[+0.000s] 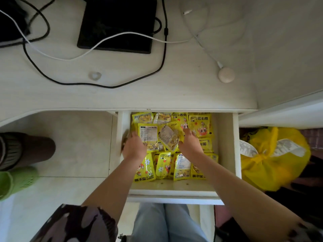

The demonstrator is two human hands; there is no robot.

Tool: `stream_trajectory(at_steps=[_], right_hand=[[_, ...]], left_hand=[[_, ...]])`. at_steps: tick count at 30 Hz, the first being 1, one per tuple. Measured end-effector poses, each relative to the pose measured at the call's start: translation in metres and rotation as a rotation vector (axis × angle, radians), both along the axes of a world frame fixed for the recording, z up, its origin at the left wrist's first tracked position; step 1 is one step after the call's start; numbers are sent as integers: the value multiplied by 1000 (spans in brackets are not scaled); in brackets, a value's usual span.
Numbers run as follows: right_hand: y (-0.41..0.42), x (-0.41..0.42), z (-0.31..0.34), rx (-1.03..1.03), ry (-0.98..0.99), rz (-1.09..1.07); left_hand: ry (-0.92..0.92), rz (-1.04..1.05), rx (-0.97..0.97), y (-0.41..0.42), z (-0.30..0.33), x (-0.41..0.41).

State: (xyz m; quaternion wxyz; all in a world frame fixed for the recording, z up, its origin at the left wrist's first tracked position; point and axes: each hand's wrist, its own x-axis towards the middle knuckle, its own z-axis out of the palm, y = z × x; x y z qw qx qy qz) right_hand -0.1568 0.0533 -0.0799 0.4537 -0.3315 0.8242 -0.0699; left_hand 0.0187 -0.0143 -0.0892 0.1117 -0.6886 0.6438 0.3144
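An open white drawer (pixel 227 154) under the desk holds several yellow hand-warmer packets (pixel 201 127). Both my hands are inside it. My left hand (pixel 133 145) lies at the drawer's left side, its fingers against the edge of a packet with a white label (pixel 148 135). My right hand (pixel 189 141) rests on the packets right of the middle, its fingers touching a tilted packet (pixel 168 137) that lies on top of the pile. The fingertips of both hands are partly hidden among the packets.
On the white desk (pixel 157 95) above lie a black tablet (pixel 117 23), black and white cables (pixel 162 49) and a round white charger puck (pixel 225 75). A yellow bag (pixel 272 159) sits right of the drawer. A green shoe (pixel 17 182) is on the tiled floor at left.
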Motion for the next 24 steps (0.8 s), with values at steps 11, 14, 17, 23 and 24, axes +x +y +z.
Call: stream_trajectory(at_steps=[11, 14, 17, 23, 24], right_hand=[[34, 1, 38, -119, -33, -35], [53, 7, 52, -141, -47, -65], [77, 17, 61, -154, -40, -114], [131, 45, 76, -158, -45, -173], [140, 51, 77, -165, -54, -204]], left_hand=[[227, 63, -16, 36, 44, 14], [327, 125, 5, 55, 51, 25], [441, 224, 36, 75, 57, 37], [633, 342, 235, 123, 74, 70], [638, 347, 253, 132, 76, 76]])
